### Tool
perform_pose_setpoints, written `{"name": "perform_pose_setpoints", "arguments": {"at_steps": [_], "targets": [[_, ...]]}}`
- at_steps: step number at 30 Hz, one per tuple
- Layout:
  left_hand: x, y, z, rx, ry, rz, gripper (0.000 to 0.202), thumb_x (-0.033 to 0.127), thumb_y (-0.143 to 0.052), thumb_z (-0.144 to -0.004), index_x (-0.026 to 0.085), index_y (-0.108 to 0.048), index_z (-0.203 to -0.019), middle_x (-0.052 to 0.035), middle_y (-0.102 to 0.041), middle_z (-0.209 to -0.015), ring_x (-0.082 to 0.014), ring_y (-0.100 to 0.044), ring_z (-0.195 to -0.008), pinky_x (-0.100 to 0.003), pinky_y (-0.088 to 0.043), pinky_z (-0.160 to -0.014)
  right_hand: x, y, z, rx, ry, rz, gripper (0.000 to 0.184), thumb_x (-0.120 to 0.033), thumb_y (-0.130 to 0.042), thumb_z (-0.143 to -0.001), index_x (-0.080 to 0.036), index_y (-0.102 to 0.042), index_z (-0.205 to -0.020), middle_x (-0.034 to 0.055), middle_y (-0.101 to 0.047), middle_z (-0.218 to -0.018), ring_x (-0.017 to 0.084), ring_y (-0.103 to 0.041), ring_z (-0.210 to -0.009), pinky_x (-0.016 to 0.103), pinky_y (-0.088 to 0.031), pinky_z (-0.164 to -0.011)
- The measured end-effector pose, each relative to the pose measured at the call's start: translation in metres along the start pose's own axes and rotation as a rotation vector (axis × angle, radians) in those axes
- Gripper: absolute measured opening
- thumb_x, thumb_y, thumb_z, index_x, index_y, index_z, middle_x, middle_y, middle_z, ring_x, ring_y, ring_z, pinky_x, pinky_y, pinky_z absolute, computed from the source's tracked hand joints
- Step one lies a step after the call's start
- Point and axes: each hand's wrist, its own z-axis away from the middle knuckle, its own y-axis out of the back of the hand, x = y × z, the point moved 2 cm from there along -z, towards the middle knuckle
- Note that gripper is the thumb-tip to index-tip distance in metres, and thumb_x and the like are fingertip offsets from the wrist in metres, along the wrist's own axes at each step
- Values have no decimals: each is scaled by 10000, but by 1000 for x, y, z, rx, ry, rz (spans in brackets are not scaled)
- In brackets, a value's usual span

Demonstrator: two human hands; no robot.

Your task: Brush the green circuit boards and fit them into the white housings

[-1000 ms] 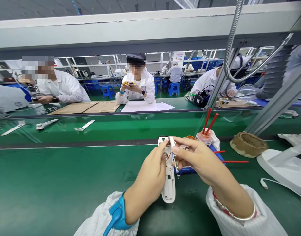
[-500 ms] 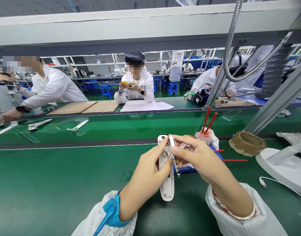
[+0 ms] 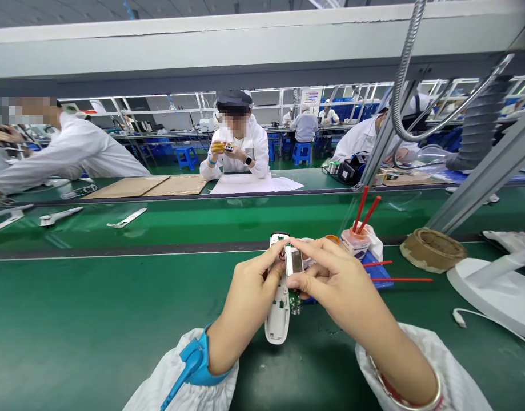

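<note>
The green bench (image 3: 95,319) spreads wide below, and the work is held above it, near the middle. The left hand (image 3: 247,297) grasps the white shell (image 3: 278,328) by its upper part, while the right hand (image 3: 335,279) grasps the circuit board (image 3: 295,302) just beside it, with the thumb at the lower end of the display and the forefinger near its upper end. The shell is long, hollow on the side turned up, and round at its lower end; it looks like hard plastic, so I judge it light, stiff and perhaps a little slippery. Its side walls would be the good place to hold. The board, which is narrower, is probably thin and rigid; one should take it by the edges, because the small parts at its lower end could bend. The display (image 3: 295,261) is likely fragile, and pressing on its middle would be unwise. The smallest thing is a bit of red wire (image 3: 282,255) near the fingertips. Its ends are hidden, but it seems soft, and any pulling could harm its joints.
</note>
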Motion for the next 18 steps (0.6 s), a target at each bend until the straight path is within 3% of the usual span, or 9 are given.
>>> {"name": "perform_pose_setpoints", "arguments": {"at_steps": [6,12,18], "targets": [[4,-2,0,-42,3,-5,357,128,-421,-843,202,-656,-1102,51,-479,-571,-91,-394,-547,-175,-325,-521,-6,-3,7,-10,63,100,479,-87,-581,-767,-230,-565,-1224,25,-502,-986,67,-604,-587,200,-566,-571],[4,-2,4,-23,22,18,299,112,-432,-816,184,-711,-895,65,-418,-546,-78,-323,-519,-177,-286,-497,-6,-4,8,125,-67,28,423,-174,-685,-700,-266,-577,-1099,-18,-514,-906,62,-553,-445,162,-422,-278],[3,-2,5,-4,6,40,354,54,-408,-768,185,-731,-832,45,-515,-564,-87,-403,-529,-178,-317,-514,-9,-5,9,127,-6,132,337,-151,-681,-716,-216,-628,-1042,6,-605,-845,51,-494,-376,176,-377,-273]]}}
